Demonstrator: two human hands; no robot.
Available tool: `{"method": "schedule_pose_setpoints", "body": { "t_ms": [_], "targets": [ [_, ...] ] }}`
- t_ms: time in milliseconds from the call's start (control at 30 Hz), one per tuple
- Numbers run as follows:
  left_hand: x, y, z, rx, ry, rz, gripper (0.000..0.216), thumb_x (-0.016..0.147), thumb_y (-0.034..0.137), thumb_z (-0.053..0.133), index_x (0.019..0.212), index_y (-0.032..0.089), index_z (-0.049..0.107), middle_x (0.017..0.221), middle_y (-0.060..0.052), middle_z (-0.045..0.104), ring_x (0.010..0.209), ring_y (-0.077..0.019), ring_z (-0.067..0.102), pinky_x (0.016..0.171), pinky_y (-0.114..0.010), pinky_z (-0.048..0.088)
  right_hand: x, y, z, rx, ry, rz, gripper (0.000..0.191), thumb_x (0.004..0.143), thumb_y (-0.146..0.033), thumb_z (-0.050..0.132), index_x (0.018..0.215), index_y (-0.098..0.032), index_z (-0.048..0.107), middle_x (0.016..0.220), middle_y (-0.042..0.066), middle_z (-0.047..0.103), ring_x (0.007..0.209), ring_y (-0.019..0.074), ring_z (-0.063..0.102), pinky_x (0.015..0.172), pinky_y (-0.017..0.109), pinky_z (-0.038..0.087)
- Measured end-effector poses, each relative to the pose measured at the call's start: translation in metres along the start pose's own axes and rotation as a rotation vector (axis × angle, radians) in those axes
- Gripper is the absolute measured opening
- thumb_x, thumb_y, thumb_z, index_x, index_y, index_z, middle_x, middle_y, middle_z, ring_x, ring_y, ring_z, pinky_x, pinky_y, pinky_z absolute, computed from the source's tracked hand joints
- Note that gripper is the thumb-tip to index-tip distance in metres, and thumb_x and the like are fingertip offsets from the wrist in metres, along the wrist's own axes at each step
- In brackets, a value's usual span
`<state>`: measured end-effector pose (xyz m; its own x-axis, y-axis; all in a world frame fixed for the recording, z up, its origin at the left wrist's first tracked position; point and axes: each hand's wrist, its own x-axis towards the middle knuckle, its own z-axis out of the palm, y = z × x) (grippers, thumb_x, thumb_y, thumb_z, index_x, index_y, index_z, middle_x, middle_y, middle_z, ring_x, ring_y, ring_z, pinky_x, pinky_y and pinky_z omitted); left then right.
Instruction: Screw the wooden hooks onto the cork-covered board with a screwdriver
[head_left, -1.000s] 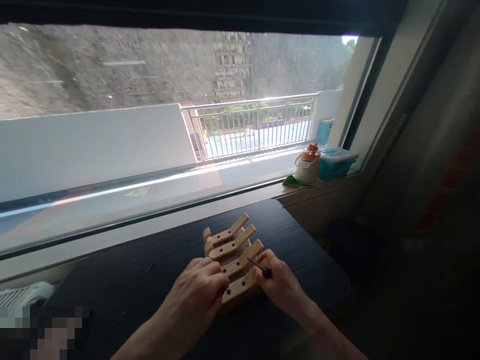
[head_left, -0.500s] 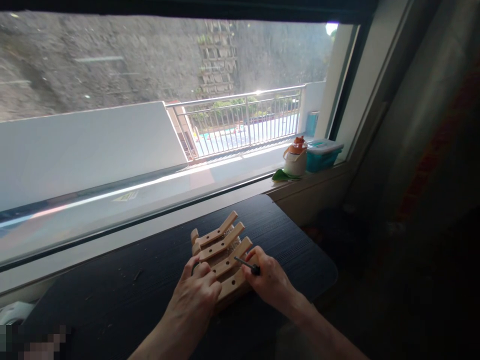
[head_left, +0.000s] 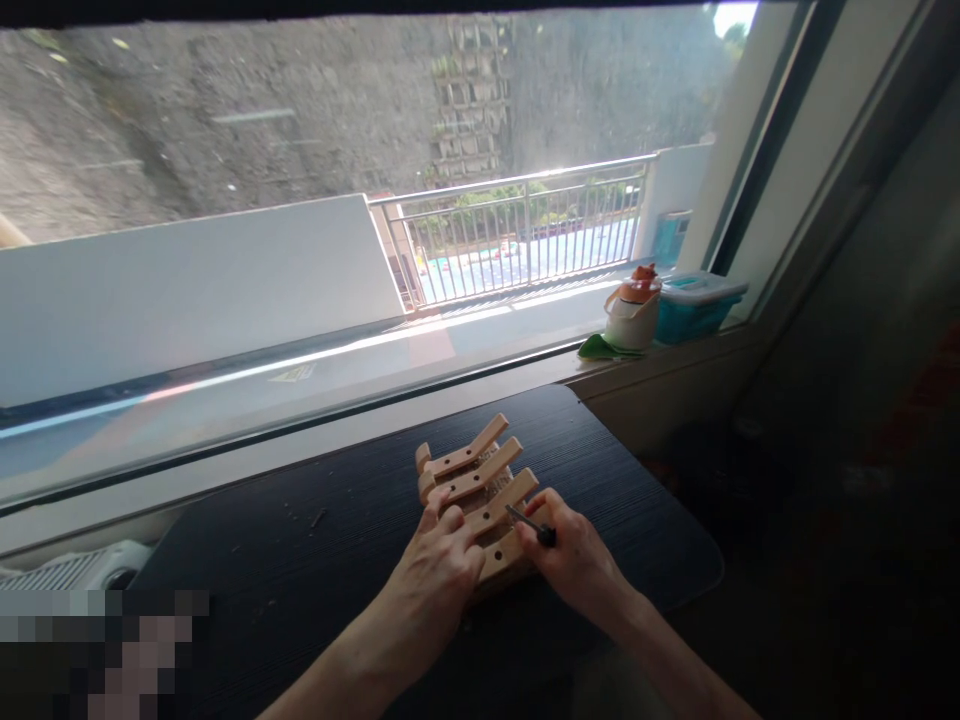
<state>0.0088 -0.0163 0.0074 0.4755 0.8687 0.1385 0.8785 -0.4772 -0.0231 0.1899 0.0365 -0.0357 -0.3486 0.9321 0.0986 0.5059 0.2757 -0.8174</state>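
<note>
A pale wooden piece [head_left: 487,514] lies on the dark tabletop, with several bent bars side by side and dark round holes along them. My left hand [head_left: 448,560] is closed on its near left side, fingers lying over the bars; the fingertips are partly hidden. In my right hand [head_left: 574,551], at the piece's right end, is a small screwdriver [head_left: 543,532] with a dark handle. Its thin metal shaft points left, over the nearest bars. The right fingertips are close to the wood; whether they also grip it I cannot tell.
The dark table [head_left: 337,560] stands against a window sill. On the sill are a white pot with an orange animal figure [head_left: 631,308], a green leaf-shaped item [head_left: 604,348] and a teal box [head_left: 701,305] with a pale lid. A white slatted object [head_left: 82,568] sits at the left.
The view has turned, so everything sits further right in the picture. My left fingers have shifted forward over the bars. My right hand still holds the screwdriver at much the same spot.
</note>
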Motion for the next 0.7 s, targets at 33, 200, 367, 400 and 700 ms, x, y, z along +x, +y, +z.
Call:
{"method": "schedule_pose_setpoints", "body": {
  "t_ms": [33,200,367,400,700],
  "targets": [
    [-0.0002,0.0005,0.0003,-0.011,-0.004,-0.001,0.015,0.078,0.016,0.052,0.066,0.022,0.060,0.074,0.000,0.065,0.084,-0.0190,0.056,0.103,-0.047,0.028,0.0000,0.0002,0.0002,-0.002,-0.001,0.000,0.013,0.080,-0.032,0.046,0.087,-0.021,0.048,0.064,-0.001,0.058,0.060,0.0163,0.056,0.059,0.027,0.038],
    [-0.0004,0.0012,0.0020,-0.058,0.004,-0.010,0.016,0.078,0.015,0.052,0.064,0.021,0.059,0.073,0.000,0.064,0.083,-0.0175,0.055,0.106,-0.045,0.027,0.0001,0.0010,0.0019,-0.003,-0.002,0.012,0.014,0.080,-0.033,0.047,0.088,-0.021,0.047,0.066,0.000,0.059,0.061,0.0169,0.056,0.060,0.027,0.039],
    [-0.0027,0.0014,0.0034,-0.072,0.050,0.012,0.017,0.078,0.013,0.052,0.065,0.022,0.059,0.071,0.000,0.063,0.083,-0.0176,0.054,0.107,-0.045,0.028,0.0003,0.0025,0.0019,0.008,0.000,0.012,0.014,0.080,-0.033,0.046,0.088,-0.021,0.048,0.067,0.001,0.059,0.063,0.0175,0.057,0.062,0.028,0.040],
    [-0.0031,0.0017,0.0039,-0.067,0.057,0.019,0.017,0.077,0.013,0.052,0.065,0.022,0.059,0.071,0.000,0.063,0.084,-0.0179,0.054,0.107,-0.045,0.028,0.0001,0.0026,0.0018,0.008,0.001,0.010,0.014,0.080,-0.033,0.046,0.088,-0.021,0.048,0.067,0.000,0.059,0.063,0.0174,0.057,0.061,0.028,0.040],
    [-0.0027,0.0034,0.0079,-0.061,0.080,0.034,0.017,0.076,0.011,0.053,0.064,0.021,0.058,0.071,0.000,0.062,0.082,-0.0176,0.055,0.104,-0.043,0.036,-0.0009,-0.0010,0.0015,-0.012,0.003,0.002,0.014,0.080,-0.034,0.046,0.087,-0.021,0.047,0.063,-0.001,0.056,0.059,0.0163,0.055,0.057,0.026,0.038]
  ]
}}
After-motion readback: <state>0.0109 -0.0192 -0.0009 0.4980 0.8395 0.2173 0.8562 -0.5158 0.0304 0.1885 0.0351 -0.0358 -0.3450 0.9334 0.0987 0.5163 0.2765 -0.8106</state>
